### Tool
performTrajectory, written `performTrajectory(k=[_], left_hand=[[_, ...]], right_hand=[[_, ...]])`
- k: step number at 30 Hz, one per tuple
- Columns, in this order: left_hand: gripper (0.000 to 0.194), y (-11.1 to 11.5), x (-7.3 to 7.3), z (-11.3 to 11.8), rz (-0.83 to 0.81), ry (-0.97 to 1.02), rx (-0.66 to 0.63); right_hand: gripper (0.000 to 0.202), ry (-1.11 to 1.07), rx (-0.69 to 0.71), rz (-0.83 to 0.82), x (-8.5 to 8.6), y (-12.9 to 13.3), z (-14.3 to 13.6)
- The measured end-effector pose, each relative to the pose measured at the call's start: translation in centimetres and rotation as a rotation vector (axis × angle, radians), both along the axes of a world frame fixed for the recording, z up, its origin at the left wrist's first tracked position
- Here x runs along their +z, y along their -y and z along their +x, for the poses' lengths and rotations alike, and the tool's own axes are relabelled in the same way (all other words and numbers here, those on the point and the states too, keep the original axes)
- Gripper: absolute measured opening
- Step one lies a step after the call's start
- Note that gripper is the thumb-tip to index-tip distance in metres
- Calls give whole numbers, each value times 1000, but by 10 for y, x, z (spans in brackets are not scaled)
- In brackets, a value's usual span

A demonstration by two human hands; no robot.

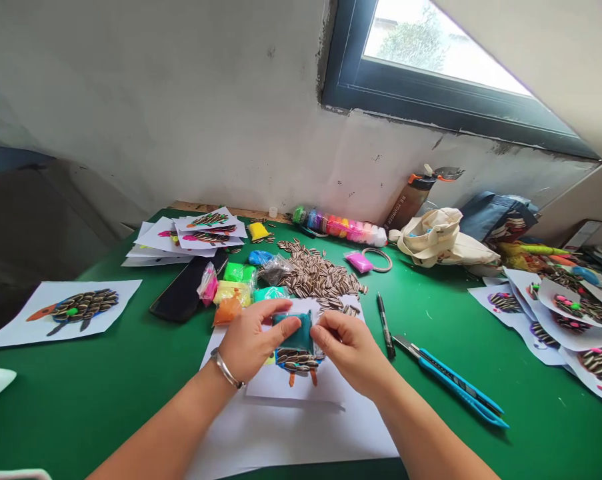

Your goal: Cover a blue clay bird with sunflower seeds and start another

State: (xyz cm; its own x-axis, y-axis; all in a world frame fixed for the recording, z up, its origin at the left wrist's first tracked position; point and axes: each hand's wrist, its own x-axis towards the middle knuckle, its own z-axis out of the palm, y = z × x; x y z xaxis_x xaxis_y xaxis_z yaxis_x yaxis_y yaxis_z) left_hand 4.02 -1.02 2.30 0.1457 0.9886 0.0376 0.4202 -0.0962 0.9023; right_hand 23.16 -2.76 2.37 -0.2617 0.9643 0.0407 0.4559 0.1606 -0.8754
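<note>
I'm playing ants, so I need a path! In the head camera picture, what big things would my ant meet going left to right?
Seed picture, phone, left hand, teal packet, right hand, pen, blue knife, picture pile.

**Gloss Meets Matt**

A teal packet (301, 339) gleams in glossy clear plastic above a white sheet (281, 440) of smooth, matt paper. A polished metal bracelet (227, 371) shines, a dark phone (181, 290) shows a glassy face, and a cream bag (433, 233) sags in dull, creased cloth. Behind the smooth green tabletop (121, 413), the matt wall (205, 100) looks rough and chipped near the window frame (348, 83).
</note>
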Motion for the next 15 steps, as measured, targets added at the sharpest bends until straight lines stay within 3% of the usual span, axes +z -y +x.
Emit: performTrajectory(k=[3,6,10,13,15], left_hand=[[36,5,15,2,271,-110,102],[30,13,27,12,300,-104,31],[36,19,26,29,69,73,-91],[45,18,20,34,-162,240,-73],[45,16,18,34,-211,311,-53]], right_hand=[[30,-54,-110,38,-3,0,-2],[30,-42,-146,114,-4,2,-4],[31,-3,-127,220,-4,6,-7],[30,13,-127,301,-5,6,-8],[30,29,-139,359,-7,6,-9]])
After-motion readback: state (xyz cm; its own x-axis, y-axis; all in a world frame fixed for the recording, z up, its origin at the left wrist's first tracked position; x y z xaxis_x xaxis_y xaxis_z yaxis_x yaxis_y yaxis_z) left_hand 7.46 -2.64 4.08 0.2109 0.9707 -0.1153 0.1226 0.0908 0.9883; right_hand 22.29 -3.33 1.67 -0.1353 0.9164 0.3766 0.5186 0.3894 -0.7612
